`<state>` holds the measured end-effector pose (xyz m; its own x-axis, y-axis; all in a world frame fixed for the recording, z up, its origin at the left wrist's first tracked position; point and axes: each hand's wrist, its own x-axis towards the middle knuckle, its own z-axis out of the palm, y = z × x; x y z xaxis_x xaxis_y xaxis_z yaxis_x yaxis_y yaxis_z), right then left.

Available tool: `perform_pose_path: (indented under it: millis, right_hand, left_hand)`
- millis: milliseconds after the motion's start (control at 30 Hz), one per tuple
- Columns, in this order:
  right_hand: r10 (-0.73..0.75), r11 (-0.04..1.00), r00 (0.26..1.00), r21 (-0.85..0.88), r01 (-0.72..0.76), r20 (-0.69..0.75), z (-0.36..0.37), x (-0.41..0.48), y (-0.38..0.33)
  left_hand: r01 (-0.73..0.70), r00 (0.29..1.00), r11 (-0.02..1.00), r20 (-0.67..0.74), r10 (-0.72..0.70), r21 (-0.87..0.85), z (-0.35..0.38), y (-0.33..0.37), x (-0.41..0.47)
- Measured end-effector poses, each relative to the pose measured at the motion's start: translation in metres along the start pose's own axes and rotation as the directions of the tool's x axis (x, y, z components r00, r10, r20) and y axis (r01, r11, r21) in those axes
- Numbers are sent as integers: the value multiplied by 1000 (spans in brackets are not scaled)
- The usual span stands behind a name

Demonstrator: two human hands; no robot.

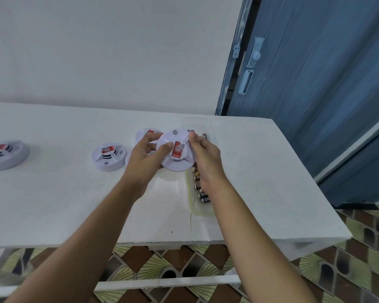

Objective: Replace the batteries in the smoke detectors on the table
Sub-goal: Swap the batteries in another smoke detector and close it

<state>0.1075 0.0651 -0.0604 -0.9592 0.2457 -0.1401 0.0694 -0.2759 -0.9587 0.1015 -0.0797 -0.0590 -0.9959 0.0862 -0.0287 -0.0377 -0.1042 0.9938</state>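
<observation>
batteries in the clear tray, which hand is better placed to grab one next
Right, probably. The batteries lie in the clear tray just beneath the right hand and its wrist, while the left hand grips the smoke detector on its other side, away from the tray. The left could hold the detector alone.

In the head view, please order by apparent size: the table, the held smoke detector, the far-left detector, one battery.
1. table
2. held smoke detector and far-left detector: about alike; the held one may be nearer the camera, so unranked
3. battery
</observation>
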Motion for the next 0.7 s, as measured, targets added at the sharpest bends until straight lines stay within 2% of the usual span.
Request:
perform_pose_path:
  millis: [167,233,333,400,433,500,567,700]
  right_hand:
    - [-13,998,998,-65,17,59,-1,1,-4]
    - [5,999,1000,-52,-4,18,1,4,-1]
    - [116,989,992,-85,-120,-42,4,7,5]
    - [292,956,956,32,-293,38,7,7,6]
    - [328,930,938,134,-342,116,8,6,6]
    - [302,861,920,344,-375,250,9,6,6]
    - [247,797,924,481,-365,292,9,7,6]
    - [168,763,944,569,-306,283,3,10,2]
  left_hand:
    - [59,986,993,147,-74,101,-4,9,0]
    - [30,993,992,107,-43,121,-4,9,0]
    - [-144,983,932,-60,173,333,0,1,1]
    - [-246,949,866,-74,307,435,6,-4,-1]
    - [-294,935,843,-49,352,451,8,-6,-2]
    - [-386,907,786,46,418,483,12,-12,-3]
    - [-453,881,722,140,452,523,13,-15,-5]
    - [-503,859,688,211,467,523,13,-6,-8]
